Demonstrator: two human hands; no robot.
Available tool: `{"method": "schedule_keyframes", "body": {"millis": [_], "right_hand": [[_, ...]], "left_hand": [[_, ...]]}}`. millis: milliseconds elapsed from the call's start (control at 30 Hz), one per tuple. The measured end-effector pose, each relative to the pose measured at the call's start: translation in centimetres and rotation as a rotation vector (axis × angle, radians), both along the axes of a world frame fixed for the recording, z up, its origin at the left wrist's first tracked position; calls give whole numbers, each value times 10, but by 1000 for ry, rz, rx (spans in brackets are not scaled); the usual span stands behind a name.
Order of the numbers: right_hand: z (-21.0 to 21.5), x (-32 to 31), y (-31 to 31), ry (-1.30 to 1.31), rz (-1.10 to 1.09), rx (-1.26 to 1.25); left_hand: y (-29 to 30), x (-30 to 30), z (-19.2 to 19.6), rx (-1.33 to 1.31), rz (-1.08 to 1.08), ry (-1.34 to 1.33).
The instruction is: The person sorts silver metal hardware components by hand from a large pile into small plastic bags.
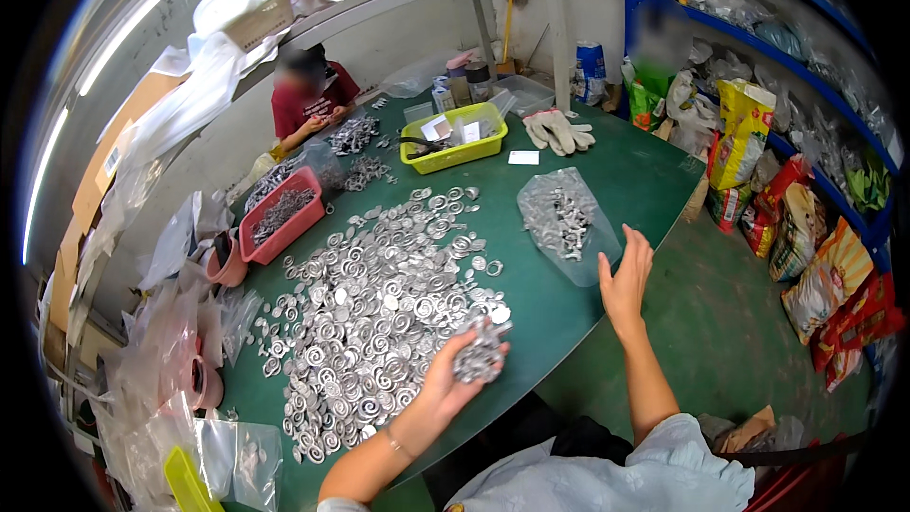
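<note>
My left hand [444,375] is closed around a handful of silver metal pieces [481,355], above the near edge of a big spread of similar pieces. That spread [370,322] is made of flat, round, spiral-shaped metal parts lying loose on the green table [531,313]. My right hand [627,280] is open, fingers apart, just beside the lower right edge of a clear plastic bag [540,211]. Several small grey metal parts [571,223] show in the bag, which lies flat on the table. Nothing is in my right hand.
A pink tray [281,237] of small metal parts stands at the left. Farther back are a yellow-green basket [455,159], white gloves [559,133] and a white card [523,157]. A co-worker [318,100] sits at the far end. Blue shelves [758,49] with sacks line the right.
</note>
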State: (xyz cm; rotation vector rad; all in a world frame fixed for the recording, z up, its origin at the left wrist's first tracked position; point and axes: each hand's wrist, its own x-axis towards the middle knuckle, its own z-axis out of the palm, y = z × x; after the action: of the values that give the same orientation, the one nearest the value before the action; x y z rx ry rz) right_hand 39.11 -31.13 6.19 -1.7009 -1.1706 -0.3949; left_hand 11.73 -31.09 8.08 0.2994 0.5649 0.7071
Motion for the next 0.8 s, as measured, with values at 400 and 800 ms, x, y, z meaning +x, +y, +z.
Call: {"method": "schedule_keyframes", "body": {"millis": [400, 800], "right_hand": [[-57, 18, 36, 555, 129, 112], [-63, 32, 45, 789, 268, 276]], "left_hand": [[99, 212, 6, 41, 179, 113], [114, 164, -12, 188, -307, 483]]}}
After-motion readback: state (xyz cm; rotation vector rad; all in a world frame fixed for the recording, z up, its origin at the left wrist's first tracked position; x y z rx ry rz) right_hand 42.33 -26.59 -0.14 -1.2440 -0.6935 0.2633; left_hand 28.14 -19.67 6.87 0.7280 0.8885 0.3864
